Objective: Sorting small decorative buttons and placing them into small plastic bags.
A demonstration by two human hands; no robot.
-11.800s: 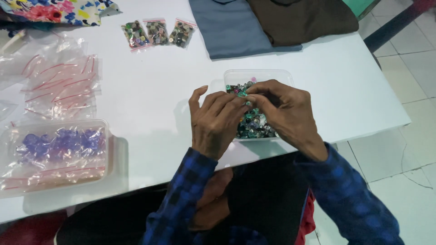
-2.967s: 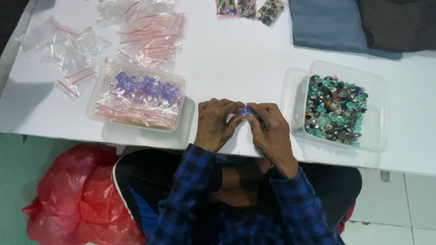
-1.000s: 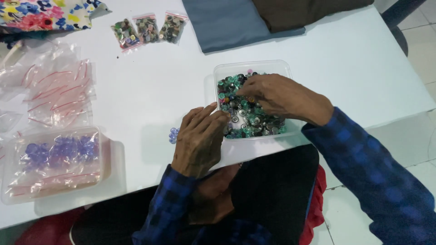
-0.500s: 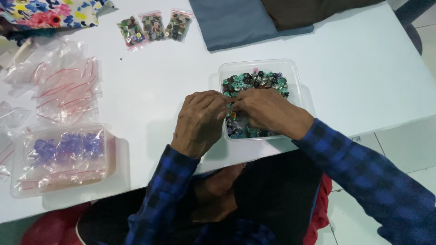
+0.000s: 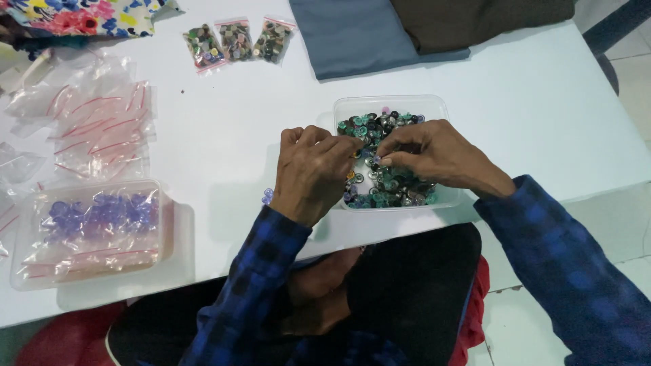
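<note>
Both hands met right over the clear tub of mixed beads, which sat straight ahead, its long side running away from the person. The left hand curled shut at the tub's near-left edge; the right hand, nearer the beads, pinched one small bead. Leftward sat one tub of purple packets, farther back a pile of empty zip bags, then three filled packets and two folded cloths.
</note>
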